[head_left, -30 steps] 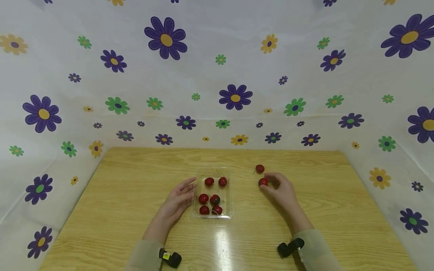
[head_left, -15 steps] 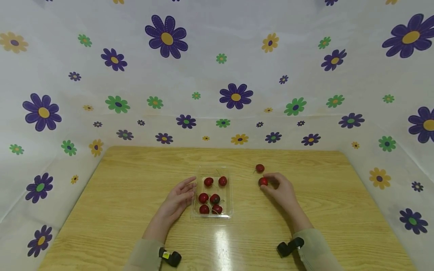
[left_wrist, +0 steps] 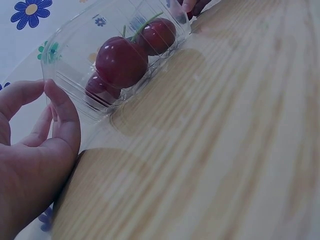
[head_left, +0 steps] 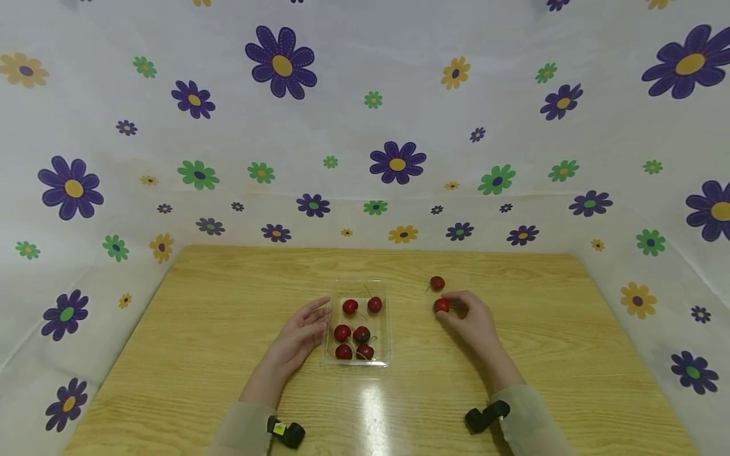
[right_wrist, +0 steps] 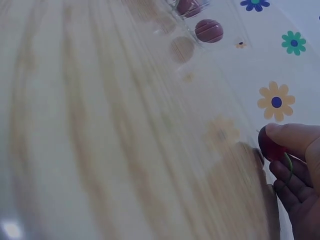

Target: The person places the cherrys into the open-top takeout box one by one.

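My right hand (head_left: 473, 321) pinches a dark red cherry (head_left: 441, 305) between thumb and fingers, low over the wooden table. In the right wrist view this cherry (right_wrist: 270, 144) shows a green stem hanging toward the palm. One more cherry (head_left: 436, 283) lies on the table just beyond it. Left of these stands a clear plastic box (head_left: 386, 332) with several cherries inside, some with stems. At the box's left side is my left hand (head_left: 299, 339); the left wrist view shows its thumb and a fingertip pinching the rim (left_wrist: 46, 75).
The wooden table (head_left: 228, 297) reaches back to a white flowered cloth (head_left: 342, 126) that hangs behind and along both sides. Each wrist wears a black camera, one on the left (head_left: 293, 435) and one on the right (head_left: 476, 420).
The cherry in my right fingers has turned slightly, showing less of its dark side. One cherry at the back of the box has shifted a little left. Both hands stay nearly still.
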### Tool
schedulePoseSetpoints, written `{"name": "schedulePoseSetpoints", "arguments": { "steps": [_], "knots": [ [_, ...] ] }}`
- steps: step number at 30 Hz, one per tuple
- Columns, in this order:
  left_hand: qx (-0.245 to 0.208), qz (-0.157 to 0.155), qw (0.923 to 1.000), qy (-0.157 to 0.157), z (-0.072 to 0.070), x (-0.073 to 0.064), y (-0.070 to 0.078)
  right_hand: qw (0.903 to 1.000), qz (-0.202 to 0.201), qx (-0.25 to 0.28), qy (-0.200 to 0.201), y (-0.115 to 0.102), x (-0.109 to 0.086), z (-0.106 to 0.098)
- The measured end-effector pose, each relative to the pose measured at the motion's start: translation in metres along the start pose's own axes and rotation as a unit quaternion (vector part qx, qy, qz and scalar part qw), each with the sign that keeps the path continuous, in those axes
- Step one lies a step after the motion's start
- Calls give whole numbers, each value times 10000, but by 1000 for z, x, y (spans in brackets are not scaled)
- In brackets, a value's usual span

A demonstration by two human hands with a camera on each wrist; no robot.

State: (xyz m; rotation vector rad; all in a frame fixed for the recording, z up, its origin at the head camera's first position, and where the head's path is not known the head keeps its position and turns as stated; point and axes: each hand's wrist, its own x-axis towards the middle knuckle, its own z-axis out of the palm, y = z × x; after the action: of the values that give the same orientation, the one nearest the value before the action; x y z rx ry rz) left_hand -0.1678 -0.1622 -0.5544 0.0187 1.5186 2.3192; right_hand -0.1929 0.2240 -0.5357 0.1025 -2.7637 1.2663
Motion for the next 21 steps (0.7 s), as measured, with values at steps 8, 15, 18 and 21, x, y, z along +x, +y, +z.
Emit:
{"name": "schedulePoseSetpoints", "arguments": {
  "steps": [8,15,18,21],
  "knots": [
    [84,-79,9999,28,1,1,0,9998,-147,153,-7,-6,-1,3],
    [66,-71,10000,11,1,1,1,9991,-345,260,-14,-22,-3,4],
    [61,-65,10000,1,1,1,0,9985,-485,256,12,-29,-4,5],
    [50,-75,10000,-2,0,2,0,9977,-638,212,64,-33,-4,8]
  ]
}}
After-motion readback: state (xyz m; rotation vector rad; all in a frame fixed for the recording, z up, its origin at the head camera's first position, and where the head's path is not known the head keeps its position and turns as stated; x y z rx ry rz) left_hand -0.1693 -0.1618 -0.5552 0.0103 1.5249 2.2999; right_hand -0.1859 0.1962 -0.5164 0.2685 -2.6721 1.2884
